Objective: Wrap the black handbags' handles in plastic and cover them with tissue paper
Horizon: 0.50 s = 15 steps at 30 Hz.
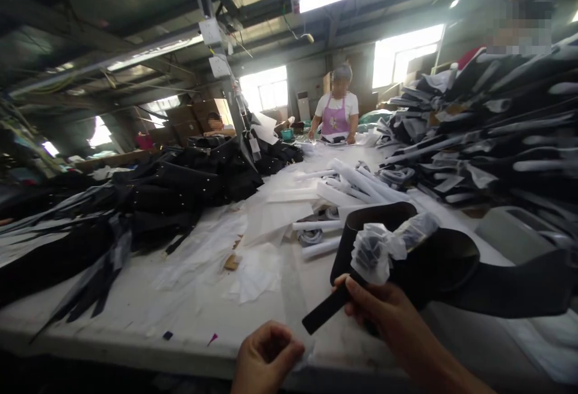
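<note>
My right hand (383, 309) grips a black belt (326, 311) between thumb and fingers, close to its narrow flat end, which points down and left. A crinkled clear plastic wrapping (372, 254) covers a part of the belt just above the fingers; what lies inside is hard to make out. Behind it the wide black band loops round and runs off to the right over the table. Low in the middle, my left hand (266, 355) is closed in a pinch, a little left of the belt's end and apart from it. Whether its fingertips hold something small cannot be seen.
Dark garments with metal studs (176, 186) are heaped along the left. White rolls and papers (354, 183) cover the table's middle. Stacked black wrapped pieces (506, 117) rise at right, near a grey box-shaped object (515, 234). A person in a purple apron (336, 118) stands across the table (212, 306).
</note>
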Motion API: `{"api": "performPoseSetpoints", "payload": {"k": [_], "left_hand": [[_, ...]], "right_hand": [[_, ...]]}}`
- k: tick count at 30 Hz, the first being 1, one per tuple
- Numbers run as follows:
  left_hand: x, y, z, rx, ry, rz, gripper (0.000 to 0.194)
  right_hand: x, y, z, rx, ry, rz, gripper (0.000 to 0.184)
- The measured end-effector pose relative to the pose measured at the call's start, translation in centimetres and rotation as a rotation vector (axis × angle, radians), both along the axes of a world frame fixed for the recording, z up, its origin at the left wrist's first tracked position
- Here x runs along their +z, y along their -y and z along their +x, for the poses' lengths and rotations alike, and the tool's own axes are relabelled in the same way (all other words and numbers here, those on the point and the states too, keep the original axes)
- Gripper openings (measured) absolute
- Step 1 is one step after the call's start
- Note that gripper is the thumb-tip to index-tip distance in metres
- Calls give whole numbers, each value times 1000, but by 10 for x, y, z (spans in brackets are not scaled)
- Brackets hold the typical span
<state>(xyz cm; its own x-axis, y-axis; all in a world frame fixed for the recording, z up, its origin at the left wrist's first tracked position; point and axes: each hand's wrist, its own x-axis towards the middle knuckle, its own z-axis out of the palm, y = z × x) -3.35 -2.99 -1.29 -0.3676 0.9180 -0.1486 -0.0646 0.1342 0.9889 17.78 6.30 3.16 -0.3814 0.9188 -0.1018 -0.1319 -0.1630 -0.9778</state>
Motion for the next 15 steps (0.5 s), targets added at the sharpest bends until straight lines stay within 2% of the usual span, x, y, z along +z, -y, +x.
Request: {"api": "performPoseSetpoints", "payload": {"k": [9,15], "left_hand": [[3,-1,2,-49,29,-33,48],[12,-5,3,-65,45,-53,49]], "right_hand": [[1,-2,0,24,27,16,48],[2,-3,-1,50,65,25,54]]}}
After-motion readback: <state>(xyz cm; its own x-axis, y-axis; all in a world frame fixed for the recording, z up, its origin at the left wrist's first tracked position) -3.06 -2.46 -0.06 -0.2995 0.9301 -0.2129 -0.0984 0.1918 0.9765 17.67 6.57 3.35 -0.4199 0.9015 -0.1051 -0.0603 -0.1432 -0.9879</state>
